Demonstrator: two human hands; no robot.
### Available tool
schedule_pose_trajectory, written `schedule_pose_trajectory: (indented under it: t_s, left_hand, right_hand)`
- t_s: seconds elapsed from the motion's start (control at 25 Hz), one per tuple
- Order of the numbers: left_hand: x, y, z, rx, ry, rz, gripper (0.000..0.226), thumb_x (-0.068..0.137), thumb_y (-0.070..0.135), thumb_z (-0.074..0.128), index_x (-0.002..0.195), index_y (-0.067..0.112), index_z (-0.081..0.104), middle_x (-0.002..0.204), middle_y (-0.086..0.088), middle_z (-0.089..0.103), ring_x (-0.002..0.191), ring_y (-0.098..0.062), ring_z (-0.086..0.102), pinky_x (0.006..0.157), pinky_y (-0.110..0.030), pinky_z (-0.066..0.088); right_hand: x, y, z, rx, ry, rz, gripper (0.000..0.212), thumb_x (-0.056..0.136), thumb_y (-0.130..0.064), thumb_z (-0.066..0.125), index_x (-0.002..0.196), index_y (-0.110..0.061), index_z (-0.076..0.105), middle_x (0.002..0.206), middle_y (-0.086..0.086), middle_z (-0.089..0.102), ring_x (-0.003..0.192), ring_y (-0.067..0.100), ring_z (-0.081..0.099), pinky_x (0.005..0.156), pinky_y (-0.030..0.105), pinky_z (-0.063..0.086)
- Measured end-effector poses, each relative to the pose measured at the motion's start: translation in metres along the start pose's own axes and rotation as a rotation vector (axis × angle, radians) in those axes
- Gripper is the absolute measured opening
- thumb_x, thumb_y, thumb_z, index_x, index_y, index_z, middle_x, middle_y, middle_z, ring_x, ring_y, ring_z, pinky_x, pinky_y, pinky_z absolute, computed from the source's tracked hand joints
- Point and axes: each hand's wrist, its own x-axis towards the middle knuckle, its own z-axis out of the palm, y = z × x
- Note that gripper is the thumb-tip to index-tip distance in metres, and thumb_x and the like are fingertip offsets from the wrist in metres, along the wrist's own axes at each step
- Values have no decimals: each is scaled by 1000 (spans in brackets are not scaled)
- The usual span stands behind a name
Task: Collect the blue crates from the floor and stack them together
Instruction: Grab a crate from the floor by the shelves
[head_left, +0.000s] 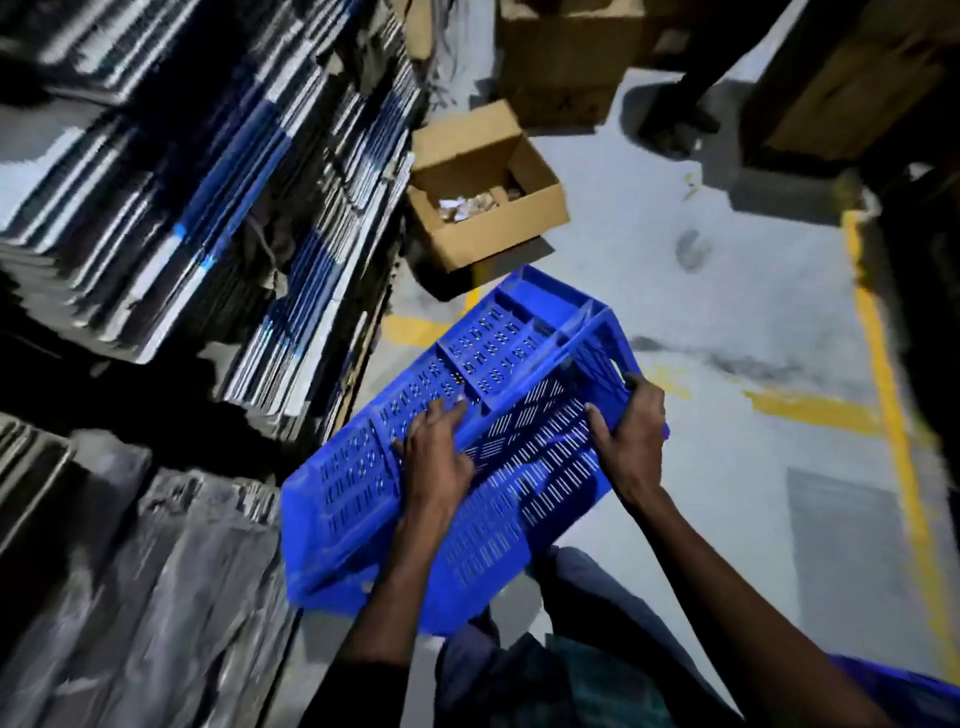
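Observation:
A blue perforated plastic crate (483, 364) is held tilted above the grey floor, its open side facing right and toward me. My left hand (436, 457) lies on the crate's long wall, fingers curled over the rim edge. My right hand (631, 431) grips the short end wall near its handle slot, thumb inside and fingers outside. A corner of another blue crate (904, 691) shows at the bottom right edge, mostly out of frame.
Tall stacks of flattened cartons (208, 182) fill the left side. An open cardboard box (483, 187) with scraps sits on the floor ahead, larger boxes (566, 57) behind it. Yellow floor lines (883, 364) run at right. Another person's feet (675, 124) stand far ahead.

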Motion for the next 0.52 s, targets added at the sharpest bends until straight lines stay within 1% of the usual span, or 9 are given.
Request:
schedule_pose_trajectory:
  t_s: [0.08, 0.16, 0.24, 0.28, 0.36, 0.44, 0.48, 0.52]
  left_hand:
    - [-13, 14, -19, -71, 10, 96, 76, 65, -11, 54, 135, 16, 58, 141, -10, 55, 130, -32, 52, 106, -58, 41]
    - [-22, 32, -39, -104, -10, 194, 75, 62, -8, 51, 133, 16, 60, 142, -13, 55, 131, -31, 52, 105, -60, 41]
    - [-31, 57, -58, -102, -20, 294, 73, 62, -8, 50, 131, 15, 62, 141, -15, 57, 130, -31, 54, 105, -58, 42]
    - [-38, 70, -67, -99, -30, 347, 73, 62, -8, 49, 130, 15, 63, 140, -14, 58, 129, -30, 56, 104, -55, 45]
    - [-51, 95, -80, -93, -23, 431, 71, 64, -10, 48, 128, 15, 65, 139, -11, 59, 126, -27, 58, 104, -49, 48]
    - [-65, 121, -83, -60, -25, 514, 68, 66, -12, 49, 126, 14, 66, 140, -10, 58, 127, -26, 57, 107, -45, 47]
    - [-72, 133, -82, -40, -32, 558, 67, 67, -13, 49, 127, 14, 66, 141, -9, 57, 128, -26, 56, 108, -46, 46]
    - [-78, 145, -81, -20, -40, 600, 68, 67, -12, 50, 127, 15, 65, 142, -9, 56, 129, -26, 55, 108, -48, 45]
  right_hand:
    - [-25, -8, -27, -16, 166, 65, 58, 86, -29, 68, 132, -4, 43, 127, 14, 49, 122, 30, 44, 105, 39, 35]
    - [-45, -10, -63, -79, 334, 109, 59, 86, -34, 66, 132, -6, 43, 127, 14, 48, 121, 31, 42, 105, 42, 33]
    - [-57, -6, -101, -159, 425, 154, 58, 86, -38, 64, 131, -8, 44, 127, 13, 49, 119, 32, 43, 103, 43, 32]
    - [-62, -2, -118, -172, 431, 189, 56, 86, -38, 64, 130, -11, 45, 127, 12, 50, 118, 31, 44, 101, 43, 32]
    - [-72, 5, -147, -171, 404, 245, 44, 86, -39, 61, 122, -16, 50, 118, 9, 57, 110, 30, 51, 93, 43, 36]
    - [-88, 18, -173, -159, 420, 287, 33, 90, -46, 56, 106, -17, 55, 98, 8, 64, 93, 33, 59, 76, 39, 40]
    - [-97, 25, -185, -127, 447, 302, 34, 91, -50, 52, 99, -17, 56, 88, 8, 65, 84, 34, 61, 67, 35, 38]
    - [-107, 32, -197, -107, 474, 315, 37, 91, -53, 50, 94, -17, 57, 81, 8, 64, 77, 34, 60, 63, 33, 36]
